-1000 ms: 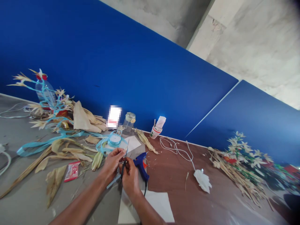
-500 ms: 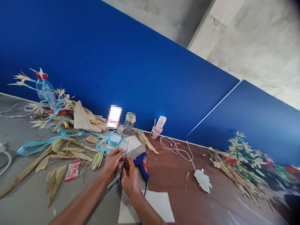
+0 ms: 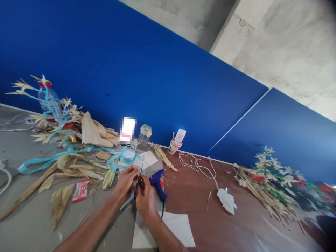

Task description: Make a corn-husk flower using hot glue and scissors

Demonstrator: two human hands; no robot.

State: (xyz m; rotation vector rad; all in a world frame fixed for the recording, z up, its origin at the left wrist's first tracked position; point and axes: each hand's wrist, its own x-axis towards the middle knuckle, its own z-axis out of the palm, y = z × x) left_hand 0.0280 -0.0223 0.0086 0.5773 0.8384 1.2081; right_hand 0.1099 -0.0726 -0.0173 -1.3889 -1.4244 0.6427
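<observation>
My right hand [image 3: 146, 196] is closed round a slim black tool [image 3: 137, 189] whose thin pointed tips stick up above the fingers; I cannot tell if it is tweezers or scissors. Pressed close beside it, my left hand [image 3: 127, 180] has its fingers pinched together near the tool, and what they hold is hidden. A pale blue strip [image 3: 127, 202] shows below the two hands. Just right of my right hand lies a blue glue gun [image 3: 158, 184]. Beyond the hands sits a spool of light blue ribbon [image 3: 128, 155] on the table.
Dried husks [image 3: 76, 168] and a red packet [image 3: 80, 191] lie left. Behind stand a glass jar [image 3: 144, 136], a paper cup [image 3: 173, 147] and a bottle [image 3: 49, 101] behind husk flowers. White paper [image 3: 178, 227], a cable [image 3: 194, 164] and white flowers [image 3: 273, 166] are rightward.
The view has shifted very slightly. Both hands and the black tool keep nearly the same pose.
</observation>
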